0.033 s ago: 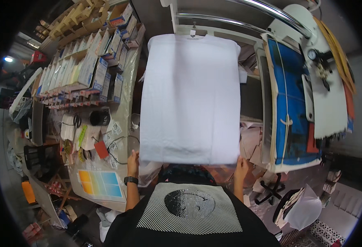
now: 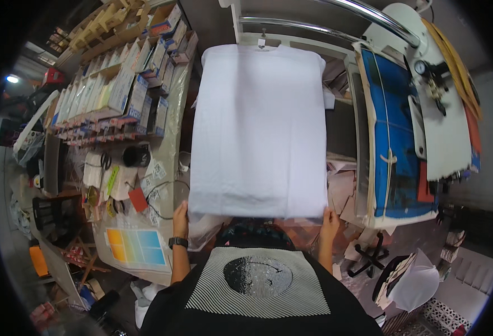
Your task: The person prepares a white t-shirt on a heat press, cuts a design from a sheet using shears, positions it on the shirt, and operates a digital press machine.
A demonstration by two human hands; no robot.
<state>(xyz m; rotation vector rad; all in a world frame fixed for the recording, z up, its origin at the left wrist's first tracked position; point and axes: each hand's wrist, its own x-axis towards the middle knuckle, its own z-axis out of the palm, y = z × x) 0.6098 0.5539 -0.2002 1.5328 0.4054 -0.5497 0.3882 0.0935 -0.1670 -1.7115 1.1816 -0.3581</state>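
Note:
A white T-shirt point(image 2: 257, 129) lies spread out with its neckline at the far end and its hem toward me. My left hand point(image 2: 180, 221), with a dark watch on the wrist, pinches the hem's left corner. The right corner is pinched by my right hand point(image 2: 329, 224). A dark flat surface point(image 2: 340, 134) shows beside the shirt on the right, under chrome bars point(image 2: 302, 23) at the back. What lies beneath the shirt is hidden.
To the left, a plastic-covered table point(image 2: 174, 129) holds rows of boxes point(image 2: 103, 95), tools and printed sheets. At the right are a blue board point(image 2: 392, 140), a white panel with a gauge point(image 2: 422, 67) and a chair base point(image 2: 369, 255) on the floor.
Both hands have moved slightly up and forward with the hem, whose near edge sits a little farther from my body. The grip on both corners looks the same.

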